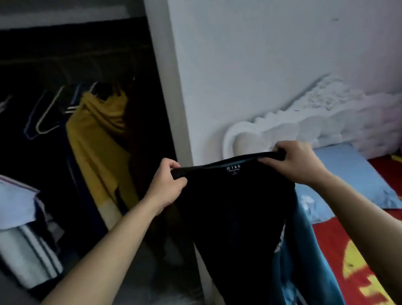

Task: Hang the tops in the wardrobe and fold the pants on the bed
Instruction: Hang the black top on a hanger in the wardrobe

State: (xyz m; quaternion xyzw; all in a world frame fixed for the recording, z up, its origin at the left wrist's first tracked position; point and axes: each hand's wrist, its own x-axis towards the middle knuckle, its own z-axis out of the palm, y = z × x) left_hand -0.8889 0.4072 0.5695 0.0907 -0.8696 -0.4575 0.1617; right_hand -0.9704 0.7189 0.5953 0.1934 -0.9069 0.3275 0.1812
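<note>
Left hand (170,178) and right hand (292,162) pinch the black tee (235,209) by its neckline; stretching may deform it, and the hangers (45,111) look hard to reach

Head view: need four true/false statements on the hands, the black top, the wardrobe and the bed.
1. The left hand and the right hand both grip the black top at its neckline. True.
2. The black top is on a hanger. False: no hanger shows in it; only the hands hold it up.
3. A yellow garment hangs inside the wardrobe. True.
4. The pillow is red. False: the pillow is light blue; the bed cover beside it is red with yellow.
</note>
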